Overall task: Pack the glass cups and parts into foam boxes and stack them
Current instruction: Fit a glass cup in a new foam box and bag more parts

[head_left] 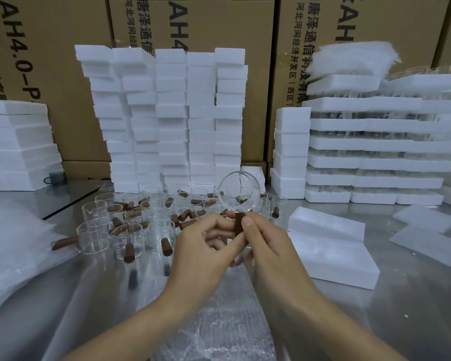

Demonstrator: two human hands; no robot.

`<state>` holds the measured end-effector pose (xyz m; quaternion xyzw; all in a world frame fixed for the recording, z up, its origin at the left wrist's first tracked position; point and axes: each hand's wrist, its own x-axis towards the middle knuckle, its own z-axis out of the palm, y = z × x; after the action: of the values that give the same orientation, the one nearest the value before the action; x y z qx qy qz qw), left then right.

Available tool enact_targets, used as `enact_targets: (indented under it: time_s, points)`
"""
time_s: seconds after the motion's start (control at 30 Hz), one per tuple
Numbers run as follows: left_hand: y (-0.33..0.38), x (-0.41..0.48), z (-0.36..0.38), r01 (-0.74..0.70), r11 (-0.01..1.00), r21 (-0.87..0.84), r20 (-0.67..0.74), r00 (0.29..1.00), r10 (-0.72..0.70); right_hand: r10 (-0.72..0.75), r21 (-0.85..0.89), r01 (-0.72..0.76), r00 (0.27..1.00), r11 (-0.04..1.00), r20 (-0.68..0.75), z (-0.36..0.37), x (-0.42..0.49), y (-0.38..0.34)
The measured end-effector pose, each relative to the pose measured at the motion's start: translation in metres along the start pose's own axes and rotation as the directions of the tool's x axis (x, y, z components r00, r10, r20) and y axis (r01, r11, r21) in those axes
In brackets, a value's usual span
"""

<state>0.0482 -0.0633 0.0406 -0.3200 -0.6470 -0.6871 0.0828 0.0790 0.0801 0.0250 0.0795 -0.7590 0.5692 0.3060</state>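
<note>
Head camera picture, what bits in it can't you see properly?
All in the head view:
- The brown wooden handle of the clear glass cup: mostly covered by fingers of the left hand and right hand.
- The glassware between the white foam trays on the right: hidden by tray edges, blurry.
- The small dark grey cup far left: partly behind a white foam stack.
- The black printing on the brown cardboard boxes: cut off by the top edge and foam.

Steel table (375, 321), clustered glass cups (126, 239), stacked foam boxes (172, 121) behind, apparently bubble wrap (219, 327) in front
</note>
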Motion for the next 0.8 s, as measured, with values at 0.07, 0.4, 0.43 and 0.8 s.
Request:
enact_targets:
  time_s: [0.07, 0.4, 0.43, 0.8]
  points:
    - [-0.0002, 0.0001, -0.0001, 0.003, 1.0, -0.001, 0.0, 1.0, -0.003, 0.004, 0.016, -0.004, 1.0, 1.0, 0.002, 0.0001, 0.0001, 0.0013]
    - [0.001, 0.0019, -0.001, 0.029, 1.0, -0.008, 0.019, 0.999, -0.029, -0.027, 0.009, 0.027, 0.999, 1.0, -0.017, -0.0004, -0.0053, -0.0054]
    - [0.0014, 0.0021, -0.0009, 0.028, 1.0, -0.008, 0.018, 0.999, -0.027, -0.029, 0.015, 0.029, 0.999, 0.999, -0.018, -0.0004, -0.0059, -0.0063]
    - [0.0008, 0.0018, -0.0022, 0.011, 1.0, 0.006, 0.025, 1.0, -0.011, -0.023, 0.044, 0.023, 1.0, 0.999, 0.005, 0.0009, -0.0055, -0.0054]
